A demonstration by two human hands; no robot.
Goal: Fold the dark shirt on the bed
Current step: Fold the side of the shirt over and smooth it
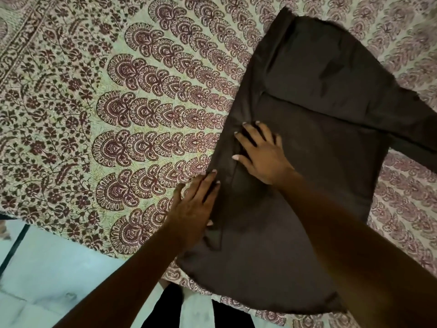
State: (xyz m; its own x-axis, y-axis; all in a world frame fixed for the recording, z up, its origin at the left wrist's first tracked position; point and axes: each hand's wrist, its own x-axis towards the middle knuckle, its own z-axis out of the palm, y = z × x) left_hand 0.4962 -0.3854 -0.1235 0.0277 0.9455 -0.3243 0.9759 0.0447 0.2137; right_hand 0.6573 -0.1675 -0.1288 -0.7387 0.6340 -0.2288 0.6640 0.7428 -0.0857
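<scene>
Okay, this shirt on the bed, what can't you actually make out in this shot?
Head view:
- dark shirt: one part runs off the right edge.
- Its near right side: partly hidden behind the right forearm.
- Cloth under the left hand and right hand: covered by them.
- Collar or buttons: too dark to tell.

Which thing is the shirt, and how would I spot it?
Find the big bed sheet printed with red-brown fans and flowers. On its right side the dark shirt lies spread flat, with the left hand and right hand resting along its left edge. It is the only plain, unpatterned cloth on it.
</scene>
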